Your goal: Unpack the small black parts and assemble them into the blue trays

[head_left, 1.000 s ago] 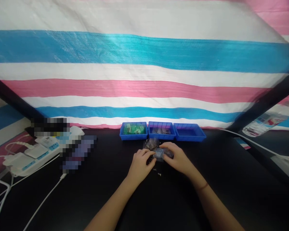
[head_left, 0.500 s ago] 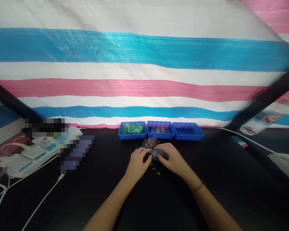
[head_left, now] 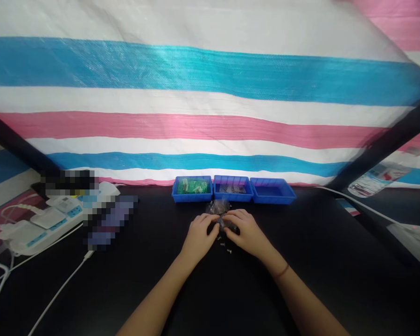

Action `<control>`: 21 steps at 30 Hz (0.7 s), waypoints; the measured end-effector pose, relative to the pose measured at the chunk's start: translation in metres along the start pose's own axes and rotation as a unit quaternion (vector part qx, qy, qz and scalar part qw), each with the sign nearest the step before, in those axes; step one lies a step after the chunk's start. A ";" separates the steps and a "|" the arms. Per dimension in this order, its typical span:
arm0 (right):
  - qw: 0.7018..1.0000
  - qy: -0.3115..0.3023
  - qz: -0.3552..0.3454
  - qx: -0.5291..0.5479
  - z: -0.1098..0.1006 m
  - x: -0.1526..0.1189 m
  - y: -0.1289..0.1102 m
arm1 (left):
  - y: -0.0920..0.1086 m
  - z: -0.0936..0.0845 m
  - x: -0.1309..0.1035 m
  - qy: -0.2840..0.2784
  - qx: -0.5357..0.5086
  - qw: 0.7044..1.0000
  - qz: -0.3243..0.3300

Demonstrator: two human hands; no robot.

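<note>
My left hand point(head_left: 200, 232) and my right hand point(head_left: 245, 232) face each other over the black table, fingers bent and fingertips nearly meeting. Between them is a small clear plastic bag point(head_left: 221, 223), largely hidden by the fingers. Both hands are closed on it, thumbs on the near side. Just beyond the fingertips lies another crumpled clear bag point(head_left: 219, 206) with dark contents I cannot make out. On the near side, several small screws point(head_left: 229, 251) are scattered on the table.
Three blue trays stand in a row: a left tray point(head_left: 175, 197) with green packets, a middle tray point(head_left: 234, 198) with small clear bags, and a right tray point(head_left: 275, 201). At left are a white power strip point(head_left: 38, 240) and a phone point(head_left: 114, 219) on a cable.
My right hand has moved left, closer to my left hand, and less of the bag between them shows. The left hand has barely moved.
</note>
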State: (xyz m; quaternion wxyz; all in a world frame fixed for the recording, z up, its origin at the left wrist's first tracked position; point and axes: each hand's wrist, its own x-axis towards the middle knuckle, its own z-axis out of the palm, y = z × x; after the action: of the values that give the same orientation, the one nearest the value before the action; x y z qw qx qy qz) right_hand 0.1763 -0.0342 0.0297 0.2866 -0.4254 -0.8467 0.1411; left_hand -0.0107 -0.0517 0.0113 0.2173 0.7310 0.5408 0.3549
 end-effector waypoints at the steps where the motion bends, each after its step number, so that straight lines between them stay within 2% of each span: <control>1: 1.000 -0.001 0.002 -0.003 0.000 0.000 0.000 | 0.000 0.000 0.000 0.000 0.000 1.000 -0.001; 6: 0.999 0.029 0.022 0.039 -0.001 0.001 -0.001 | -0.002 0.000 0.000 0.007 -0.007 1.000 0.002; 11: 0.978 0.083 0.090 0.171 -0.005 0.003 -0.007 | -0.001 -0.002 0.001 0.014 -0.029 0.999 0.008; 16: 0.939 0.063 0.159 0.299 -0.005 0.005 -0.011 | 0.005 -0.005 0.001 0.005 -0.081 0.996 0.030; 21: 0.918 0.041 0.186 0.349 -0.003 0.004 -0.012 | 0.011 -0.009 0.000 0.014 -0.118 0.993 0.010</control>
State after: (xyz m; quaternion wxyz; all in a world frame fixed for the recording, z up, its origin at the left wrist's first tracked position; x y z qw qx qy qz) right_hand 0.1683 -0.0379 0.0389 0.4199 -0.4536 -0.6372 0.4604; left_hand -0.0105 -0.0557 0.0246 0.2910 0.7008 0.4906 0.4283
